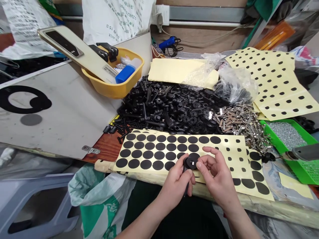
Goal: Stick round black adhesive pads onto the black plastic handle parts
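A black plastic part (191, 162) with a round head and a handle is held in my left hand (178, 182), fingers wrapped round it. Thumb and forefinger of my right hand (216, 172) pinch at the right edge of the round head; anything between those fingertips is too small to tell. Beneath both hands lies a yellowish sheet (143, 171) with rows of black round stickers, some larger, some small. Behind the sheet is a large heap of black plastic parts (171, 106), with a pile of small metal pieces (239, 122) to its right.
A yellow basket (109, 88) at the back left holds a phone (82, 54) and a blue item. Dotted sheets (281, 83) and a green tray (281, 136) of small silvery pieces are at the right. A white sack (117, 20) stands at the back.
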The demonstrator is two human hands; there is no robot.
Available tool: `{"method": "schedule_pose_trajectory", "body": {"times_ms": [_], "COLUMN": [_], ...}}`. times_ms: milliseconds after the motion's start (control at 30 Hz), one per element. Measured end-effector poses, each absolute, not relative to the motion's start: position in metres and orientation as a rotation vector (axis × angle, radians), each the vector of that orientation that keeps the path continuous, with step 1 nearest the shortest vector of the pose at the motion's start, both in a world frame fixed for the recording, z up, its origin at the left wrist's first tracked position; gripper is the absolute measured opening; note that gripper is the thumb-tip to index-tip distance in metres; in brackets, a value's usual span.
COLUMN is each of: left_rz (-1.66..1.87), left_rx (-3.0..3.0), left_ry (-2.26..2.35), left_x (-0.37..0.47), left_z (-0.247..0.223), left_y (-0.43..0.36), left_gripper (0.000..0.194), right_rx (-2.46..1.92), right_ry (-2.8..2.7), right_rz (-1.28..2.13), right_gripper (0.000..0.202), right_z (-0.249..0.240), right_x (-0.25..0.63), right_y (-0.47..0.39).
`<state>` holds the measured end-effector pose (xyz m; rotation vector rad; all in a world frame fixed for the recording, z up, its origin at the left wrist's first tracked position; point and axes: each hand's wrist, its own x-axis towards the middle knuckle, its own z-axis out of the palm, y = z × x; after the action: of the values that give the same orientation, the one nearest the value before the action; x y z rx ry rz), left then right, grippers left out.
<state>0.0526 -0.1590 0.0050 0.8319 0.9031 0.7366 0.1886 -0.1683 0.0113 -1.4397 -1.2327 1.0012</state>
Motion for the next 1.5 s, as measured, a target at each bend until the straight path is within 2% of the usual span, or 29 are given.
{"method": "schedule_pose_trajectory", "body": {"times_ms": [500, 1500], "left_rz": [0.728, 0.718], "left_rx": [0.861, 0.819], "left_ry": [0.952, 0.932], "left_x": [0.0555, 0.0518], "left_z": [0.0037, 0.005], "left_y": [-0.1603, -0.16], "left_gripper": [0.059, 0.057], "right_rx": [-1.472, -1.51], "right_ry": [-1.287, -1.261], "right_rz": [0.905, 0.918], "right_gripper": [0.033, 0.034], "right_z": [0.008, 0.0127], "right_x": [0.1864, 0.1838], "right_y": [-0.1698, -0.1734]}}
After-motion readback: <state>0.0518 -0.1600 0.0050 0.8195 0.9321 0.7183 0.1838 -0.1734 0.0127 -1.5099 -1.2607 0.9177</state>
